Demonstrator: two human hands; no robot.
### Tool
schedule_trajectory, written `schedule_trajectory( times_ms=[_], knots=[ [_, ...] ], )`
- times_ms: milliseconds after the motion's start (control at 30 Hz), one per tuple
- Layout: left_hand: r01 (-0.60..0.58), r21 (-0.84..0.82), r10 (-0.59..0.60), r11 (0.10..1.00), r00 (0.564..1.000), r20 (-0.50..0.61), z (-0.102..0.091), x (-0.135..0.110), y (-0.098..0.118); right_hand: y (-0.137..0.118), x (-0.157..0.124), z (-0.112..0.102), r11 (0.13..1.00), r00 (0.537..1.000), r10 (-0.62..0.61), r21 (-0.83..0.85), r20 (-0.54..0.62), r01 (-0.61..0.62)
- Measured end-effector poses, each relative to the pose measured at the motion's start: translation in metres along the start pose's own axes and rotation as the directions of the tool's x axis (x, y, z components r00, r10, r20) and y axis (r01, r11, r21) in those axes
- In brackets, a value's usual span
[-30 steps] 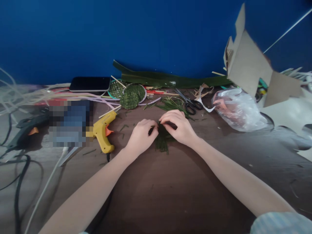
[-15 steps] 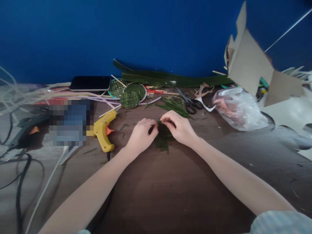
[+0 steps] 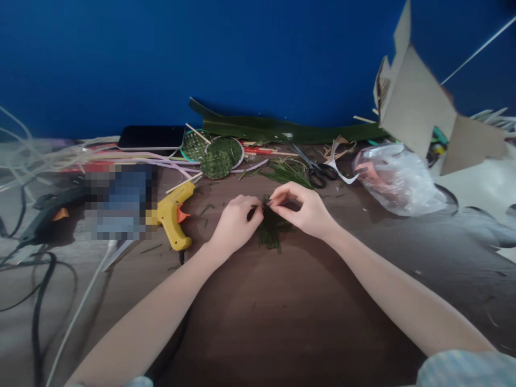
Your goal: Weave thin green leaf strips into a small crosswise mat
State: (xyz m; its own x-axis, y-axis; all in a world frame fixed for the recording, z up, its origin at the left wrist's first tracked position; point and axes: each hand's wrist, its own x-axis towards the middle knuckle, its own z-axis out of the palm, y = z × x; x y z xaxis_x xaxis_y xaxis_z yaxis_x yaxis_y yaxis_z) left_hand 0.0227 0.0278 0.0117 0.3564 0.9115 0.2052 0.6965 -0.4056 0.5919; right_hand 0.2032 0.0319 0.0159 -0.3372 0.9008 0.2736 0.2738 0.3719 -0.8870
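Observation:
In the head view, a small piece woven from green leaf strips [image 3: 271, 232] lies at the middle of the table, its loose ends pointing toward me. My left hand [image 3: 237, 221] is closed at its left edge, thumb and forefinger pinching the strips. On the far right side my right hand [image 3: 301, 208] pinches the piece with thumb and fingertips. The fingers hide part of the weave. Just beyond the hands lies a bundle of cut green leaf strips [image 3: 292, 173], with black-handled scissors [image 3: 316, 171] beside it.
Left of my hands lies a yellow glue gun [image 3: 174, 217]. Round woven green discs [image 3: 217, 161], a phone [image 3: 151, 137] and a long green leaf [image 3: 258, 128] line the back. To the right are a plastic bag [image 3: 397, 180] and cut cardboard [image 3: 419, 102].
My right hand has turned slightly, its thumb now straighter and its fingers raised over the woven piece. The left hand stays pinched in nearly the same place. The whole view has shifted a little.

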Motion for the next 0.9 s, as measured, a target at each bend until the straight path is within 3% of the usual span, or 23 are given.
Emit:
schedule_trajectory(
  times_ms=[500, 767, 900],
  knots=[
    [-0.051, 0.021, 0.051, 0.998, 0.998, 0.026, 0.0003, 0.0005, 0.0, 0.0028, 0.001, 0.0032, 0.988, 0.995, 0.067, 0.132, 0.074, -0.077],
    [-0.06, 0.061, 0.055, 0.996, 0.996, 0.074, 0.0015, 0.0005, -0.0012, 0.0008, 0.0015, 0.0024, 0.947, 0.989, 0.139, 0.285, 0.043, -0.145],
    [-0.059, 0.072, 0.052, 0.996, 0.995, 0.083, 0.002, 0.0009, -0.0024, 0.003, 0.0022, 0.0016, 0.95, 0.991, 0.13, 0.282, 0.023, -0.131]
  ],
)
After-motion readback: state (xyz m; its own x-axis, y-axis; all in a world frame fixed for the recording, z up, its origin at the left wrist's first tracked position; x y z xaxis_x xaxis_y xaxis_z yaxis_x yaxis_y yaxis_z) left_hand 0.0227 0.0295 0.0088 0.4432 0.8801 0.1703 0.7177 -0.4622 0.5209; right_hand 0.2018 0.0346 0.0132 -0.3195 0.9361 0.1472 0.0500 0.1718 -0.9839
